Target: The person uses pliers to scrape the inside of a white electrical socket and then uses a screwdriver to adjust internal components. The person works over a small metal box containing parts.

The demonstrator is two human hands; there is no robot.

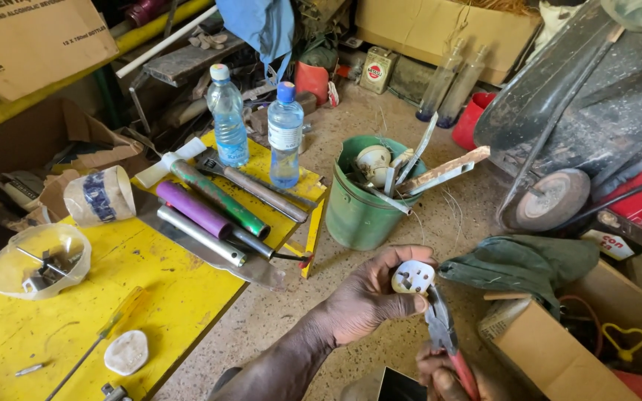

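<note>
My left hand [369, 293] holds a white electrical plug [412, 277], its pin side facing up. At the bottom edge my right hand [440, 377] grips red-handled pliers [443, 330], and the metal jaws touch the plug's lower edge. Both hands hover over the concrete floor beside the yellow table [172, 297]. On the table lie a white plug cover [126, 352], a yellow-handled screwdriver [102, 334] and a small loose screw [29, 369].
Two water bottles [285, 134], several metal tubes [213, 215] and a cut plastic container [39, 260] sit on the table. A green bucket [362, 212] of scrap stands on the floor. A wheelbarrow [581, 111], a green cloth [521, 260] and cardboard boxes [559, 349] crowd the right.
</note>
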